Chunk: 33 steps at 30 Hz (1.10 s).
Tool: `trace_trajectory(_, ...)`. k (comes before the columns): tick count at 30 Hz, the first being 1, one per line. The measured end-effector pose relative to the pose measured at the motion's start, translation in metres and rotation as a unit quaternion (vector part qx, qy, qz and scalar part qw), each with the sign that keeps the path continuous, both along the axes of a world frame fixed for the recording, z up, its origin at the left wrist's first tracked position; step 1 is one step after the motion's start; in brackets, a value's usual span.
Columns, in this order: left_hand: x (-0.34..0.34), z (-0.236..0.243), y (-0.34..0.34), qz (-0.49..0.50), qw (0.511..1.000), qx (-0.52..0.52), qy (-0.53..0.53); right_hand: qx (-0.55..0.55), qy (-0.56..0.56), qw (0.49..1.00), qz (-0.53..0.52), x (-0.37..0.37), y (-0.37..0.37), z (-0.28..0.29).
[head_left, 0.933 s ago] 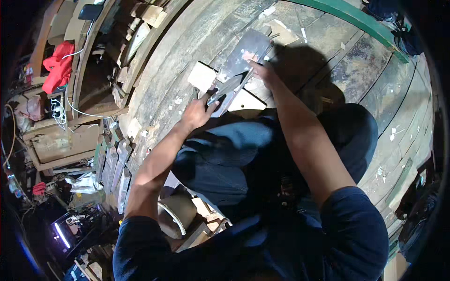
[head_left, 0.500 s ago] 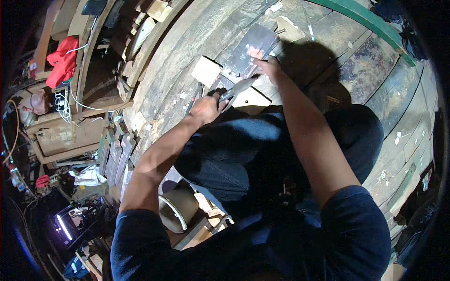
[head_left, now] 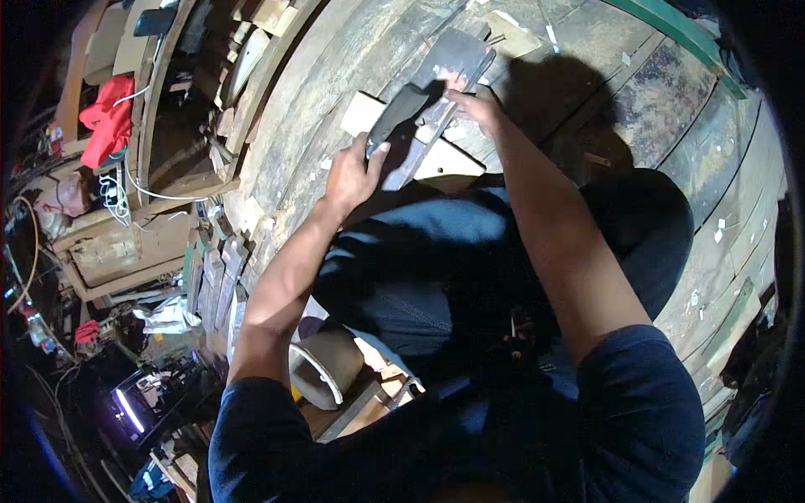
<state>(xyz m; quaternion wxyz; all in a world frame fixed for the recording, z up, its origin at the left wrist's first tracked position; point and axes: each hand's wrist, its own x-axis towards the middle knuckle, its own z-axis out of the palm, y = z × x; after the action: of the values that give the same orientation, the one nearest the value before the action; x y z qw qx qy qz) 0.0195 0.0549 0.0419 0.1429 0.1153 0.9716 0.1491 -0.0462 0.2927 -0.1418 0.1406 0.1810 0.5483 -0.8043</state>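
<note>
Just beyond the dark trousers (head_left: pixel 419 243), the left hand (head_left: pixel 352 178), left of centre, pinches the lower end of a dark tool (head_left: pixel 401 113), which juts up and right from the grip. The right hand (head_left: pixel 480 109) bends its fingers near the tip, hold unclear. A grey board (head_left: pixel 453 52) lies farther, upper centre.

Dark curved piece (head_left: pixel 397 112) in left hand (head_left: pixel 350 176) now angles more steeply toward frame's upper centre than before.
</note>
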Motion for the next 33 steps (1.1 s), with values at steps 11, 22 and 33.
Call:
trace_trajectory(11, 0.006, 0.006, 0.005, -0.214, 0.962, -0.169, -0.017, -0.041, 0.033, 0.999, 0.005, 0.004, -0.007, 0.019)
trace_trajectory(22, 0.010, -0.007, -0.005, -0.268, 0.942, -0.196, 0.041, -0.045, 0.014, 0.999, 0.016, 0.009, -0.009, 0.023)
trace_trajectory(33, 0.003, -0.007, -0.015, -0.232, 0.933, -0.271, -0.045, -0.034, 0.012, 0.999, 0.018, 0.002, -0.017, 0.016)
